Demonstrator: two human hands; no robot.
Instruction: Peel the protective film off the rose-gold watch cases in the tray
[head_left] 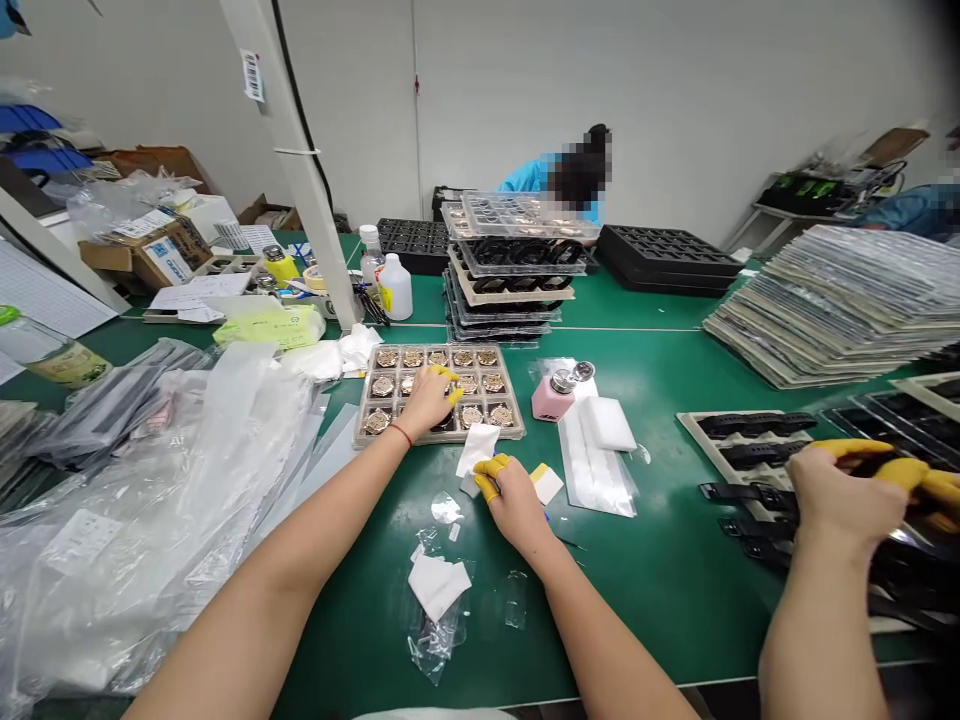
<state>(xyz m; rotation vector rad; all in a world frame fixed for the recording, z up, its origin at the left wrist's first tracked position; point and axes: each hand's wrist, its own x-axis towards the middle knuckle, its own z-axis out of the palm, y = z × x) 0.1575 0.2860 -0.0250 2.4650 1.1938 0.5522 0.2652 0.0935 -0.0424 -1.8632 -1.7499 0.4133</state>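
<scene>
left hand (426,402): cotted fingers (448,384) pinch watch case (447,420) in tray (365,398), likely print-free | right hand (516,497): curled fingers (487,476) pin wipe (478,446) on worktop (675,560)

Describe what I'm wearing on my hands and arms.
Both forearms are bare, with no sleeves in view. The left hand wears yellow finger cots and a thin red cord around the wrist. The right hand wears yellow cots too.

Just one view here, riding on the head, looking forward and down across the green desk (675,560). The left hand (424,400) and right hand (517,500) sit mid-frame, arms running up from the bottom edge, so it's close. Far white wall (712,100) fills the top of the frame.
</scene>
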